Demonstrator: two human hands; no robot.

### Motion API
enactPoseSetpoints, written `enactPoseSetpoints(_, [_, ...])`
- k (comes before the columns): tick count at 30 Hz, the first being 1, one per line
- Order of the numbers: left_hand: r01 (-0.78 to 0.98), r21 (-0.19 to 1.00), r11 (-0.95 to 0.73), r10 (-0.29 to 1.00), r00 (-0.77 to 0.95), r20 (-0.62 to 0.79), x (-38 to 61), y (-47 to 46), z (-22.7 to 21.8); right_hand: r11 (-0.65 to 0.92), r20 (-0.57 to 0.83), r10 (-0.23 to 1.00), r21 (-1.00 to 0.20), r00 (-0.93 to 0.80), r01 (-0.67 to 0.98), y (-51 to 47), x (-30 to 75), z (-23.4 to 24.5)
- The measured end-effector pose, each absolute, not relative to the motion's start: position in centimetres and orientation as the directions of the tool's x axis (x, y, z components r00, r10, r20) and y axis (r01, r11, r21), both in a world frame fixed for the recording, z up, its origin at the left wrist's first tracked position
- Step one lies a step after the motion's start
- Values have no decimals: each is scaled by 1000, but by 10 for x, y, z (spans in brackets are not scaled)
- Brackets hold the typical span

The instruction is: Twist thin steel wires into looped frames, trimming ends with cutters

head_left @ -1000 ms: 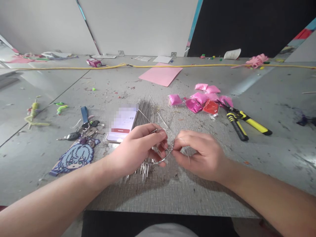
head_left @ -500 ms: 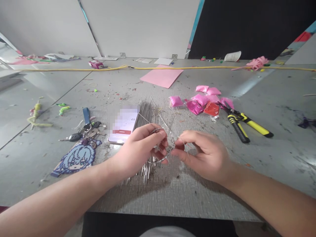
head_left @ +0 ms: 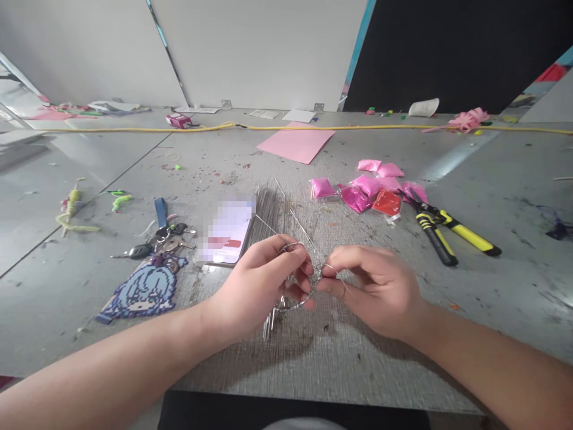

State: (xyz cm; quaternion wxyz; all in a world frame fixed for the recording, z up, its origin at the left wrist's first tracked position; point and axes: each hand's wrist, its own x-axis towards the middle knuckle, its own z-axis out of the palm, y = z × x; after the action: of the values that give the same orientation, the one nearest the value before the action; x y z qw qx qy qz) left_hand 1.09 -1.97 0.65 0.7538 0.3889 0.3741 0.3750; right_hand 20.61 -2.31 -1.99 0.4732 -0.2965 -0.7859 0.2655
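1. Grasping the twisted wire ring (head_left: pixel 317 278): left hand (head_left: pixel 255 283), thumb over fingers at the ring's near-left side. Ring sits just beyond the left fingertips; whether any finger passes through it, cannot tell.
2. Right hand (head_left: pixel 378 289): thumb and forefinger pinching a thin wire (head_left: pixel 336 273) against the ring's edge.
3. Key relation: ring lies directly left of the right fingertips, between both hands. As seen, its longer axis runs roughly away from the body; the worked edge is nearer the right hand.
4. Bundle of straight wires (head_left: pixel 267 212) lies under and beyond the left hand, on the tabletop (head_left: pixel 358 379); phone (head_left: pixel 230 239) just beyond that hand, to its left.
5. Pliers (head_left: pixel 434 218) beyond the right hand, to its right, jaws touching or overlapping the pink packets (head_left: pixel 367 185).
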Motion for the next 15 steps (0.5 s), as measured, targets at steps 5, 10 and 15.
enactPoseSetpoints(5, [-222, 893, 392, 847, 466, -256, 10, -19, 5, 675, 599, 710, -728, -371, 118, -20, 206, -22])
enactPoseSetpoints(10, [-176, 913, 367, 855, 451, -256, 11, -17, 7, 698, 617, 683, -710, -391, 99, -15, 207, -25])
enactPoseSetpoints(15, [-124, 922, 366, 852, 443, -279, 11, -15, 7, 739, 620, 635, -662, -461, 127, -11, 213, -25])
